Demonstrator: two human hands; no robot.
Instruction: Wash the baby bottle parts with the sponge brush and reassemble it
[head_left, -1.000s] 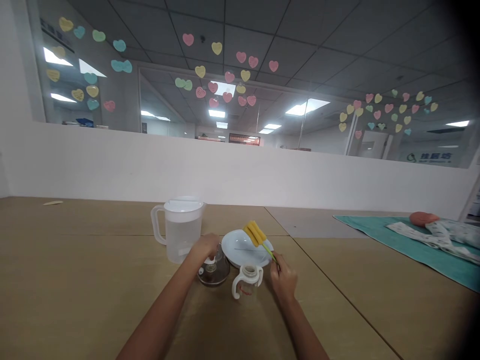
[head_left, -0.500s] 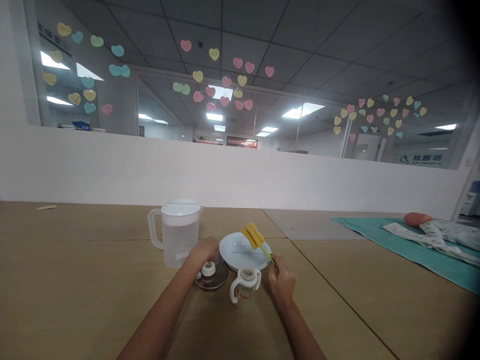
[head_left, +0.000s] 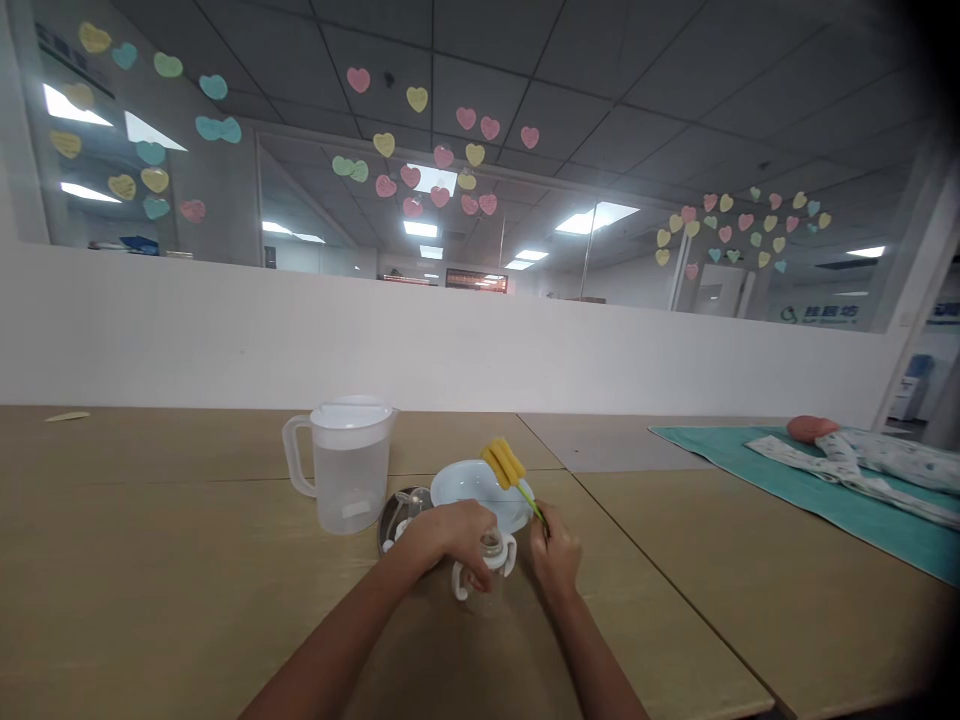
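My right hand (head_left: pixel 556 550) grips the thin green handle of a sponge bottle brush (head_left: pixel 504 464); its yellow head points up and left over a pale blue bowl (head_left: pixel 450 483). A clear baby bottle (head_left: pixel 491 590) with a white two-handled collar stands upright and uncapped in front of the bowl. Around the left side of this bottle my left hand (head_left: pixel 465 540) is closed, fingers against its body, partly hiding it. Just behind my left wrist is a round metal plate (head_left: pixel 387 522) with white and clear bottle parts, partly covered by the hand.
A translucent lidded pitcher (head_left: pixel 351 470) holding clear liquid stands left of the plate. Far right, a green mat (head_left: pixel 720 450) bears patterned cloth (head_left: pixel 900 460) and a reddish rounded thing (head_left: pixel 811 429). A white wall (head_left: pixel 450 350) borders the wooden table (head_left: pixel 187 570) at the back.
My left hand has moved right from the metal plate to the baby bottle and closed around it, uncovering parts on the plate. My right hand still holds the brush. The view has shifted slightly.
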